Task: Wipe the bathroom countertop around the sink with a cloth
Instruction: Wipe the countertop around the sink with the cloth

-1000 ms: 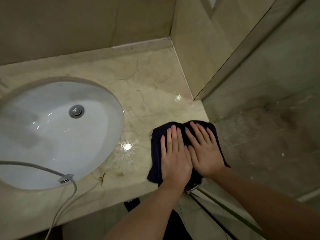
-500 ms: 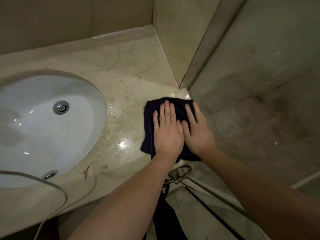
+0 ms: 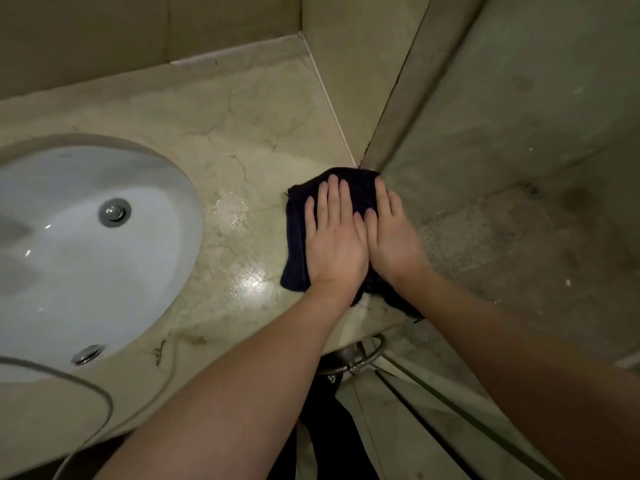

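Observation:
A dark navy cloth [image 3: 298, 237] lies flat on the beige marble countertop [image 3: 242, 133], at its right end beside the glass partition. My left hand [image 3: 334, 244] presses on the cloth with straight fingers. My right hand [image 3: 393, 233] lies flat beside it, thumb against the left hand, its fingers reaching the cloth's far right corner. The white oval sink [image 3: 79, 244] with its metal drain [image 3: 114, 212] sits to the left, apart from the cloth. Wet shiny patches [image 3: 249, 278] show on the marble between sink and cloth.
A glass shower partition [image 3: 502, 168] rises right of the counter's end. Tiled walls [image 3: 104, 36] close the back and the corner. A metal towel ring [image 3: 360, 358] hangs below the counter's front edge. A thin hose [image 3: 86, 386] curves across the lower left.
Both hands have pushed the cloth away from the front edge toward the far right corner by the partition. The view has shifted with them.

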Action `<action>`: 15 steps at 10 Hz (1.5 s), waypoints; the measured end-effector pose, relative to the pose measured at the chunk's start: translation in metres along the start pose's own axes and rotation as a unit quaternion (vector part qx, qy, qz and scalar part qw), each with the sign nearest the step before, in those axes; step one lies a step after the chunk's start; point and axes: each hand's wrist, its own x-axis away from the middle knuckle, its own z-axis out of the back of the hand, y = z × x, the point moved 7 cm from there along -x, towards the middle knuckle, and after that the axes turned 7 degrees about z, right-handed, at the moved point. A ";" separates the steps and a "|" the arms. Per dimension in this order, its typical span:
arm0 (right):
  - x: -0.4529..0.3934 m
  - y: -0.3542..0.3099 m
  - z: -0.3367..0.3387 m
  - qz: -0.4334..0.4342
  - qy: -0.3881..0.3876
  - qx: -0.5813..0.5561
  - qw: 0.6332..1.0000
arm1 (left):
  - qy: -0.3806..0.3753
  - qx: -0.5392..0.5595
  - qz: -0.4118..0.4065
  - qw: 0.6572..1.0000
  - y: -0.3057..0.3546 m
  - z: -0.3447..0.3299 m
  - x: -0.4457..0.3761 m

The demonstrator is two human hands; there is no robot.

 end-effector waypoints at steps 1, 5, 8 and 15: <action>0.021 -0.010 0.001 -0.025 0.019 0.075 0.997 | -0.004 -0.003 -0.020 1.000 -0.005 0.002 0.016; 0.071 -0.097 -0.049 0.126 -0.049 0.146 0.980 | -0.013 0.019 -0.021 1.000 -0.106 0.024 0.092; -0.033 -0.114 -0.054 0.101 -0.026 0.169 0.980 | 0.014 0.030 0.027 0.999 -0.121 0.031 -0.012; -0.218 -0.101 -0.033 0.048 0.008 0.171 0.984 | -0.023 0.008 -0.020 1.000 -0.092 0.045 -0.206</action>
